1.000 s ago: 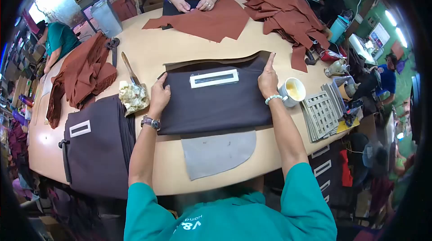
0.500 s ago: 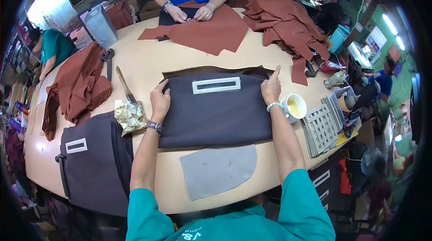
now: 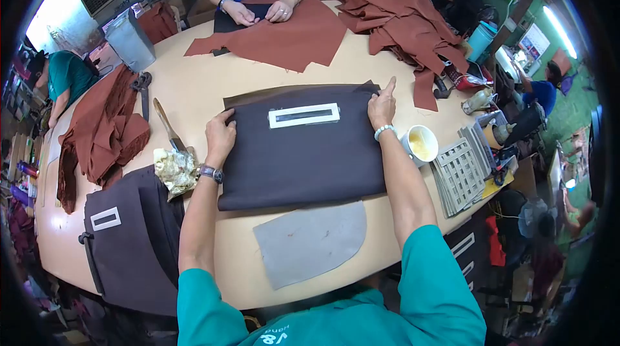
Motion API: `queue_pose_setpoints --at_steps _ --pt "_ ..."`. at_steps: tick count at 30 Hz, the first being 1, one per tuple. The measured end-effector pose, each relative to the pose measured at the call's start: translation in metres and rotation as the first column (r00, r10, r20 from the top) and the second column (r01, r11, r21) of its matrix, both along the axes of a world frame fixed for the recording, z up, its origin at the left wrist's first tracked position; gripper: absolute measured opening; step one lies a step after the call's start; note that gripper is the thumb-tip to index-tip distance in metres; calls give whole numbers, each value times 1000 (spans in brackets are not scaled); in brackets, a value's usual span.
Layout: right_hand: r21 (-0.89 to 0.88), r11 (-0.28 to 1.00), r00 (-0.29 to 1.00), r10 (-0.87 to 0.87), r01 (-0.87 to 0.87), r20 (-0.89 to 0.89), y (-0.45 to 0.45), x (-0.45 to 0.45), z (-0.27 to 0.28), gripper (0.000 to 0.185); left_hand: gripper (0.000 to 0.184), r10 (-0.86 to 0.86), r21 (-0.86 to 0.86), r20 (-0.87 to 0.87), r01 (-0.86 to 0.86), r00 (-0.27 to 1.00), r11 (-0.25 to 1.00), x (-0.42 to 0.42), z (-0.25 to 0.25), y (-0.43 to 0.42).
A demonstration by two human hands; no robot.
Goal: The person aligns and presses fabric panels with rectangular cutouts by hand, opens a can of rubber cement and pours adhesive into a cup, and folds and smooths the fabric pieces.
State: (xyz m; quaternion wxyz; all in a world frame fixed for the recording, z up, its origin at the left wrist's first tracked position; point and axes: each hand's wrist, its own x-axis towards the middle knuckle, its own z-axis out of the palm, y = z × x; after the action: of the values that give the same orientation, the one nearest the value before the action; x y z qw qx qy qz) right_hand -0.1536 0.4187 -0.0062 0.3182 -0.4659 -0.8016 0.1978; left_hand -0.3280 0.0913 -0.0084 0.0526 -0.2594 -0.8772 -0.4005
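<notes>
A dark fabric panel (image 3: 303,165), folded in layers, lies on the table in front of me. A white rectangular frame (image 3: 303,124) with a narrow slot sits near its far edge. My left hand (image 3: 221,136) pinches the panel's far left corner. At the far right corner my right hand (image 3: 382,108) grips the edge, its index finger stretched out past the fabric. Just right of that wrist stands a white cup (image 3: 411,152) with yellowish stuff inside. Left of my left hand, a brush (image 3: 169,125) rests on a crusted, cream-coloured lump (image 3: 173,170).
A grey curved piece (image 3: 310,242) lies nearest me. Dark panels (image 3: 129,249) hang over the left table edge. Rust-coloured fabric (image 3: 103,129) is piled at left and at far right. Grey slotted templates (image 3: 460,175) stand right. Across the table, a co-worker's hands (image 3: 261,15) handle rust fabric.
The panel's far edge, which gaped between its layers, now lies flatter and closer together. Both my hands stay at its far corners. The whole view has shifted slightly.
</notes>
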Motion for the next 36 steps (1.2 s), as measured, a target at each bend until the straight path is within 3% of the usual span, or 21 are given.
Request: queue_pose_setpoints --at_steps 5,8,16,18,22,25,29,32,36 --pt "50 999 998 -22 19 60 7 -8 -1 75 30 31 1 33 -31 999 1000 -10 0 7" --pt "-37 998 997 -49 52 66 7 -6 4 76 28 22 -19 11 -22 1000 1000 -15 -1 10" --pt "-29 990 982 -136 141 132 19 -3 5 74 22 39 -58 108 -33 993 998 -25 7 22" --pt "-63 987 981 -137 146 137 17 -4 8 73 24 -10 -5 113 11 994 1000 -29 1 21" --pt "-67 993 994 -101 98 -41 14 -1 9 70 33 -208 205 105 183 973 961 -35 -4 18" --pt "-45 990 985 -141 137 -100 14 -2 12 67 41 -237 379 247 131 940 916 -28 12 16" --pt "-45 989 990 -140 139 -26 19 -3 2 66 44 -264 298 0 252 964 921 -30 1 16" --pt "-66 986 987 -153 156 48 18 -4 4 66 40 -230 276 46 209 972 938 -19 10 11" --pt "-83 977 977 -186 195 108 20 -7 6 67 33 -118 70 20 116 993 991 -22 3 14"
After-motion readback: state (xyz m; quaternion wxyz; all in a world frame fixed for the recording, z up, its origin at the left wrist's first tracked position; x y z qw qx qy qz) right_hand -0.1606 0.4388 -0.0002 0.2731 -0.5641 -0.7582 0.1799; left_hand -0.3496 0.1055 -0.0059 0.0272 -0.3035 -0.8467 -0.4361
